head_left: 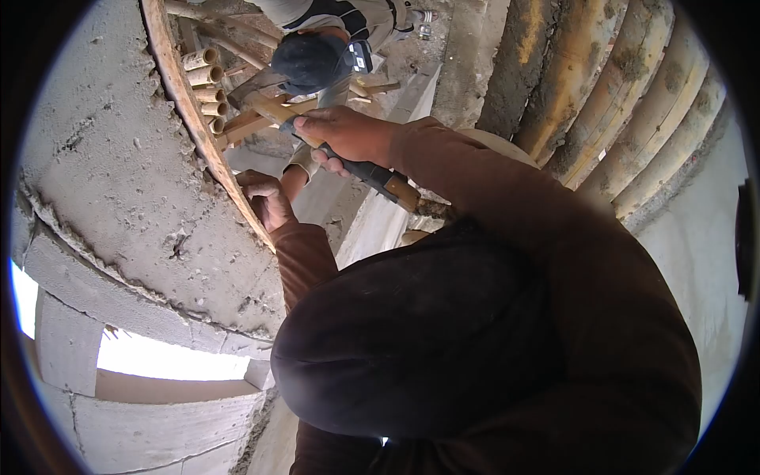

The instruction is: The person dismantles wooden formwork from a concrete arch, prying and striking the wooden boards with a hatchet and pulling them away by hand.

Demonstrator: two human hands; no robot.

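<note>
My right hand (340, 136) is closed round the handle of a hammer (273, 109), which has a wooden shaft with black and yellow parts. Its metal head points to the upper left, close to a co-worker's dark cap. My left hand (269, 202) has its fingers curled against a thin wooden strip (186, 103) that follows the rough edge of a concrete slab (119, 150). Whether anything small sits between those fingers is hidden. Just behind my left hand, the co-worker's bare wrist (295, 180) comes out of a light cuff.
Below, the co-worker (317, 59) bends among bamboo poles (207, 75) and loose boards. Curved, mortar-stained pipe-like forms (625, 87) line the upper right. A large dark rounded shape (419, 332) blocks the lower middle. Concrete beams with bright openings (166, 360) lie at lower left.
</note>
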